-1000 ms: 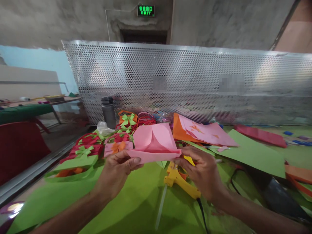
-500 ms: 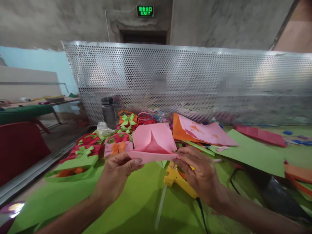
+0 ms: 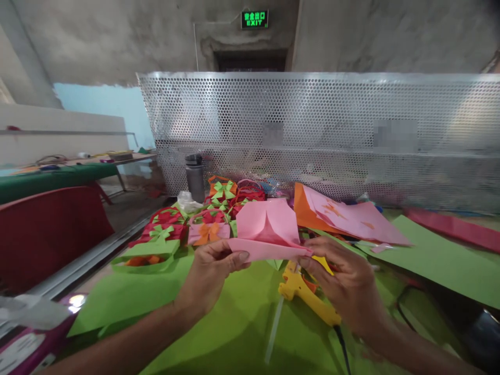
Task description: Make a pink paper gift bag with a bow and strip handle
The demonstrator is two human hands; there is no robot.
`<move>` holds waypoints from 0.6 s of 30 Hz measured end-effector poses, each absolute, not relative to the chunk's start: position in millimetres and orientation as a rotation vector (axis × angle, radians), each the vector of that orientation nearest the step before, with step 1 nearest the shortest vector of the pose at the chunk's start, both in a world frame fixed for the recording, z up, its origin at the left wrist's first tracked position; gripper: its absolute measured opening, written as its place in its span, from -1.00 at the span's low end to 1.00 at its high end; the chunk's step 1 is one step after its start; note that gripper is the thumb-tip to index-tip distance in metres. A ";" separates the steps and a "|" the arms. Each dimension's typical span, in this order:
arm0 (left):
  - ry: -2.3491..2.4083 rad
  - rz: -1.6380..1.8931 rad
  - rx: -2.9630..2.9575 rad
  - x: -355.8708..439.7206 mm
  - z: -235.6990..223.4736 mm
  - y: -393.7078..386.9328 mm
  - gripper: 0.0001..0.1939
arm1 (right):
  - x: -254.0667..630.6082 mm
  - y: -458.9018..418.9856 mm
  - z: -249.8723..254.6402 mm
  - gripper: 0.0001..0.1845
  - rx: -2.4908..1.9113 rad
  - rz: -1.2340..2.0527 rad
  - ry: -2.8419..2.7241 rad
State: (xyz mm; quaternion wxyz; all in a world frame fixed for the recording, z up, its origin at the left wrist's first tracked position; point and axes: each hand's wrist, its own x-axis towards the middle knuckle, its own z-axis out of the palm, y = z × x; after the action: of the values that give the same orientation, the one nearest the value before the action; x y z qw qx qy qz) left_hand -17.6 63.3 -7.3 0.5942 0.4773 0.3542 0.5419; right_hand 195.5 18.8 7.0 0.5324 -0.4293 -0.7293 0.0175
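A folded pink sheet of paper (image 3: 269, 224) is held up in front of me, its back panel upright and a front flap folded along the bottom. My left hand (image 3: 211, 268) pinches the flap's left end between thumb and fingers. At the right end, the fingertips of my right hand (image 3: 344, 276) are closed on the paper's corner. Below the right hand a yellow glue gun (image 3: 308, 297) lies on the green surface (image 3: 234, 323), with a clear glue stick (image 3: 275, 330) reaching out of its rear and a black cord running off.
Small paper bags with bows (image 3: 209, 233) crowd the left, near a grey bottle (image 3: 194, 179). Pink sheets (image 3: 351, 216) and a green sheet (image 3: 449, 260) lie to the right. A perforated metal panel (image 3: 312, 114) stands behind. At left is a red chair (image 3: 54, 234).
The view has turned left, so everything sits further right in the picture. Both hands keep hold of the pink paper, and its folded shape looks much the same.
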 end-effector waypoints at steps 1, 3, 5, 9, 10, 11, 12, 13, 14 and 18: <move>0.821 1.260 1.113 -17.7 -7.7 62.8 -0.91 | 195.3 19.1 7.2 -0.95 -1.020 0.041 -1.734; 0.831 1.259 1.122 -18.0 -8.5 62.2 -0.91 | 194.9 20.1 6.9 -0.94 -1.020 0.043 -1.713; 0.849 1.260 1.132 -18.5 -8.4 62.0 -0.90 | 194.5 21.1 5.5 -0.93 -1.026 0.067 -1.689; 0.877 1.270 1.135 -19.6 -4.3 62.2 -0.87 | 193.8 22.9 1.4 -0.96 -1.027 0.193 -1.629; 0.880 1.269 1.133 -19.9 -3.0 62.2 -0.85 | 193.4 23.3 0.6 -0.94 -1.031 0.229 -1.608; 0.878 1.268 1.131 -20.1 -1.8 62.2 -0.84 | 193.0 23.7 0.0 -0.92 -1.042 0.272 -1.587; 0.876 1.265 1.129 -20.3 -0.8 62.1 -0.84 | 192.4 24.0 -0.5 -0.89 -1.052 0.326 -1.564; 0.875 1.262 1.126 -20.4 -0.1 62.0 -0.83 | 191.7 24.3 -0.9 -0.88 -1.053 0.394 -1.534; 0.874 1.263 1.119 -20.5 0.3 62.0 -0.82 | 191.0 24.4 -1.1 -0.88 -1.041 0.469 -1.501; 0.883 1.277 1.114 -20.5 0.4 62.5 -0.83 | 188.3 23.9 -0.7 -0.96 -0.951 0.657 -1.403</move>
State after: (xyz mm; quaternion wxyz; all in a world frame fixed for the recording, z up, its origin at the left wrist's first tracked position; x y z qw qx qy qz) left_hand -20.5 62.5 0.4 0.5774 0.4760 0.3772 0.5457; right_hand 188.3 23.9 -0.7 0.6145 -0.4128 -0.6088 0.2851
